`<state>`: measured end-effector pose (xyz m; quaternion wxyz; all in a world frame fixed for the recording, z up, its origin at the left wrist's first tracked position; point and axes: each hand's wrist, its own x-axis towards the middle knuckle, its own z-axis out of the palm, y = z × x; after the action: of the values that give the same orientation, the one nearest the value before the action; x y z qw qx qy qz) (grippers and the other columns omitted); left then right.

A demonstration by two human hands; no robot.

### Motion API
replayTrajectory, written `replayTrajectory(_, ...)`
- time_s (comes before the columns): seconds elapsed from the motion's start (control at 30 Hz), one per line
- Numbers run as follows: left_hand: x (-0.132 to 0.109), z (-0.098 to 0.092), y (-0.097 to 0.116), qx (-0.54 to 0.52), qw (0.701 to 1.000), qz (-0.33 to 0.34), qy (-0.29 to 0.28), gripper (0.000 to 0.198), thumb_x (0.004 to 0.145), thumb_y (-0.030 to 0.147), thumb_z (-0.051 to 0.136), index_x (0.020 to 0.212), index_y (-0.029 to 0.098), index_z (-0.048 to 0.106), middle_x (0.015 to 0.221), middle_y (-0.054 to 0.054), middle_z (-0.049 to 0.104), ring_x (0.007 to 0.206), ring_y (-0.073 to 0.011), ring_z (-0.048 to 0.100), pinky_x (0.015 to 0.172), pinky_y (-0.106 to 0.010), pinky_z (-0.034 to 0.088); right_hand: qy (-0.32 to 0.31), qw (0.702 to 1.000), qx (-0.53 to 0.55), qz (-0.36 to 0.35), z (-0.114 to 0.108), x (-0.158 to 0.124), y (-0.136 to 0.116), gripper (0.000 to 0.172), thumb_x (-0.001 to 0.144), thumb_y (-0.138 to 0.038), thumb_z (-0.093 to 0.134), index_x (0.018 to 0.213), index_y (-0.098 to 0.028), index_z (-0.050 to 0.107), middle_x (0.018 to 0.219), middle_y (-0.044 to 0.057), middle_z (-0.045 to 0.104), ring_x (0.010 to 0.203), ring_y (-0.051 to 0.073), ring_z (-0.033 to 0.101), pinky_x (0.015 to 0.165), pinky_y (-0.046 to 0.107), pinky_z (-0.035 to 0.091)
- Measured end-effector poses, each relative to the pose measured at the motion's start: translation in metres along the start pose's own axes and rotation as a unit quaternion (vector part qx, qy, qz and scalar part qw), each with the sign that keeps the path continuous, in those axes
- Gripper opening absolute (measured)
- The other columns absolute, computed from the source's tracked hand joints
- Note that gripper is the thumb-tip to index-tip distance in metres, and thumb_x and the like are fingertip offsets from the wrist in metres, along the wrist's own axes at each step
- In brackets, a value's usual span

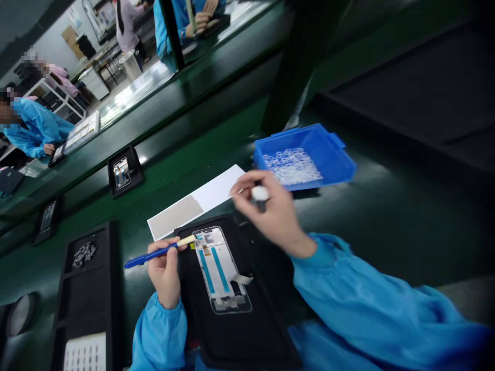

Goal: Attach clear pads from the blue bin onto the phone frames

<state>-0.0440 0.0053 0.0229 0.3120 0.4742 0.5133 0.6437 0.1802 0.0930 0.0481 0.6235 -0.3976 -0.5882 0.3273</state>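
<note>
A blue pen-shaped tool (152,255) with a cream-coloured end is gripped in my left hand (165,270). Its cream end reaches over the top left corner of an opened phone frame (220,268), which has two blue strips and a loose flex cable. The frame lies on a black work mat (235,340). My right hand (270,211) is raised beyond the frame, near the blue bin. Its fingers are curled round a tool with a white round end and dark shaft (260,195). Whether a small piece sits between its thumb and fingertip, I cannot tell.
A blue bin (340,172) holds many small clear pieces. A white card with a grey patch (220,188) lies behind the mat. At left is a black compartment tray (83,288) with small dark parts. Two more phone trays (135,180) lie farther back; co-workers sit beyond.
</note>
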Motion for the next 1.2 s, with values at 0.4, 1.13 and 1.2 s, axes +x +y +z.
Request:
replayTrajectory(0.4, 0.003, 0.007, 0.002, 0.095, 0.995, 0.039, 0.005, 0.029, 0.089, 0.038, 0.07, 0.096, 0.019, 0.05, 0.094, -0.007, 0.074, 0.083, -0.0193, 0.073, 0.076, -0.032, 0.062, 0.095, 0.904, -0.412, -0.061, -0.085, 0.032, 0.049, 0.021, 0.086, -0.01, 0.053, 0.102, -0.023, 0.053, 0.095, 0.007, 0.062, 0.087, 0.032, 0.055, 0.083, 0.045, 0.038)
replayTrajectory(1.13, 0.003, 0.003, 0.025, 0.329, 0.927, 0.078, -0.163, 0.011, 0.093, 0.02, 0.062, 0.101, 0.02, 0.054, 0.097, -0.005, 0.068, 0.091, -0.0185, 0.068, 0.082, -0.034, 0.055, -0.317, 0.935, -0.156, -0.028, 0.015, -0.037, 0.025, 0.028, 0.075, 0.007, 0.053, 0.088, -0.017, 0.055, 0.085, 0.0, 0.062, 0.077, 0.02, 0.054, 0.067, 0.029, 0.027)
replayTrajectory(1.2, 0.004, 0.004, 0.027, 0.343, 0.919, 0.078, -0.178, 0.01, 0.094, 0.02, 0.061, 0.102, 0.02, 0.055, 0.097, -0.005, 0.068, 0.092, -0.0178, 0.067, 0.082, -0.033, 0.054, -0.318, 0.935, -0.156, -0.026, 0.015, -0.036, 0.026, 0.025, 0.077, 0.005, 0.055, 0.089, -0.017, 0.055, 0.086, 0.001, 0.062, 0.077, 0.021, 0.054, 0.068, 0.029, 0.027)
